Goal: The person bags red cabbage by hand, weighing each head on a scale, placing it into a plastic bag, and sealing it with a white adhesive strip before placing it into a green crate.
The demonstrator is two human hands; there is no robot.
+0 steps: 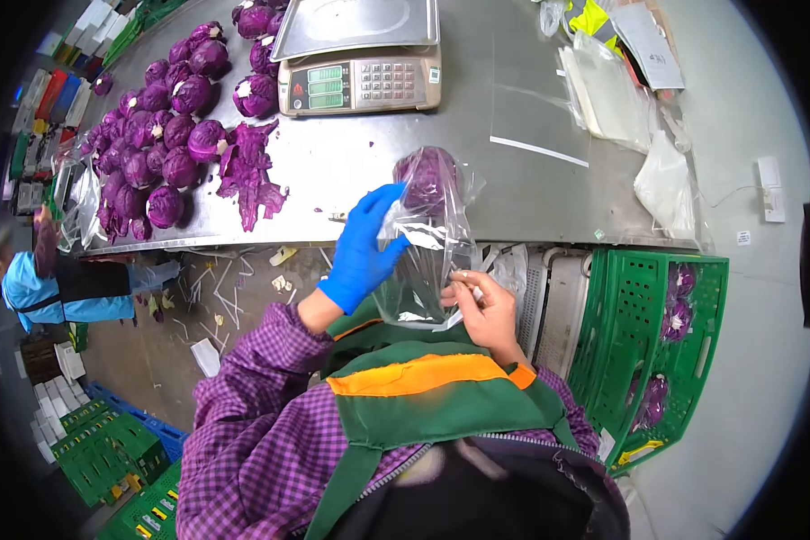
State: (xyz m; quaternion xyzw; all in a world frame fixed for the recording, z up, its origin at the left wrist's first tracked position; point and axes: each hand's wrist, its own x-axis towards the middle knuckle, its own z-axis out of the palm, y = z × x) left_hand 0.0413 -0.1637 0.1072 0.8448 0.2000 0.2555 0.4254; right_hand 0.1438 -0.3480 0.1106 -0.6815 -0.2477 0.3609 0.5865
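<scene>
A clear plastic bag [423,261] hangs in front of me with a purple red cabbage [427,175] inside its far end. My left hand [364,252], in a blue glove, grips the bag's left side just below the cabbage. My bare right hand [479,306] pinches the bag's near edge between thumb and fingers. Both hands hold the bag over the front edge of the steel table [351,171].
A weighing scale [360,81] stands at the table's back. A pile of red cabbages [153,135] and torn leaves [252,171] lie left. Spare clear bags [603,90] lie right. A green crate [666,342] holds bagged cabbages. Another person [36,283] is at far left.
</scene>
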